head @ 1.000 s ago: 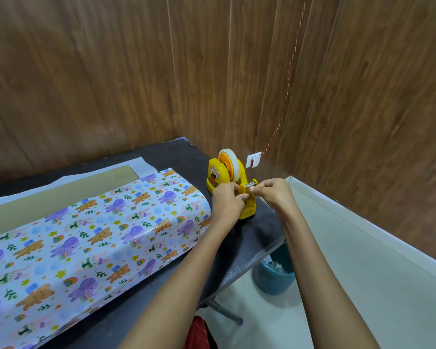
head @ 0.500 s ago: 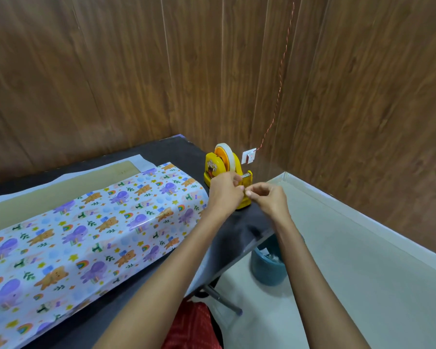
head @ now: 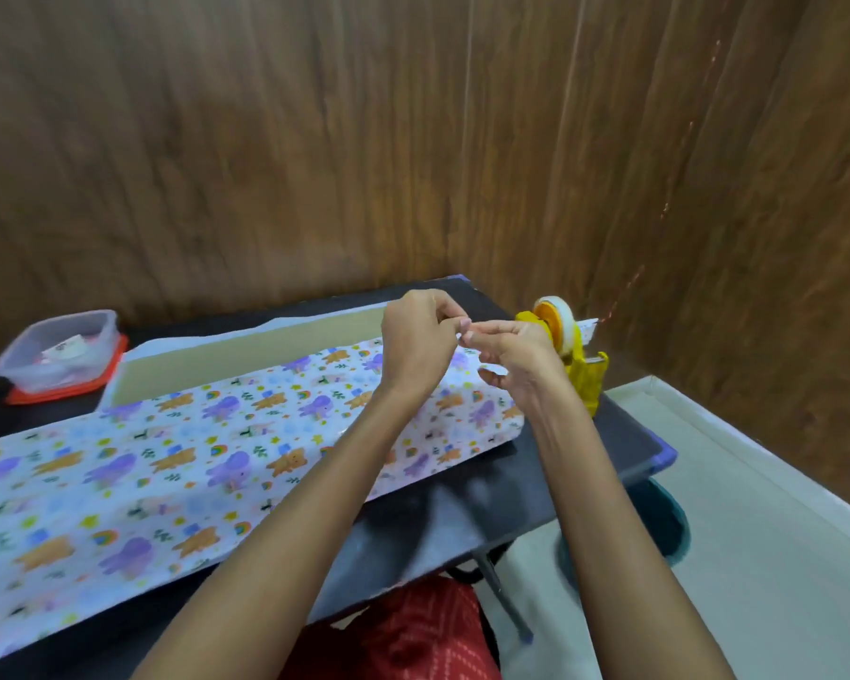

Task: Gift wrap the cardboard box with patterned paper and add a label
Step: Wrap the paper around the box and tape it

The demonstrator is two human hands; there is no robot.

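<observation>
A long cardboard box lies on the dark table, its near side and top covered by patterned paper with bears and purple animals. My left hand and my right hand are raised together above the box's right end, fingertips meeting and pinching a short, barely visible strip of clear tape. A yellow tape dispenser stands just behind my right hand at the table's right end.
A clear plastic container with an orange lid under it sits at the table's far left. Wooden walls close in behind and to the right. A teal bin stands on the floor below the table's right edge.
Both hands have left the dispenser and moved left over the box's right end, still pinched together. The camera has swung left, bringing the plastic container into view.
</observation>
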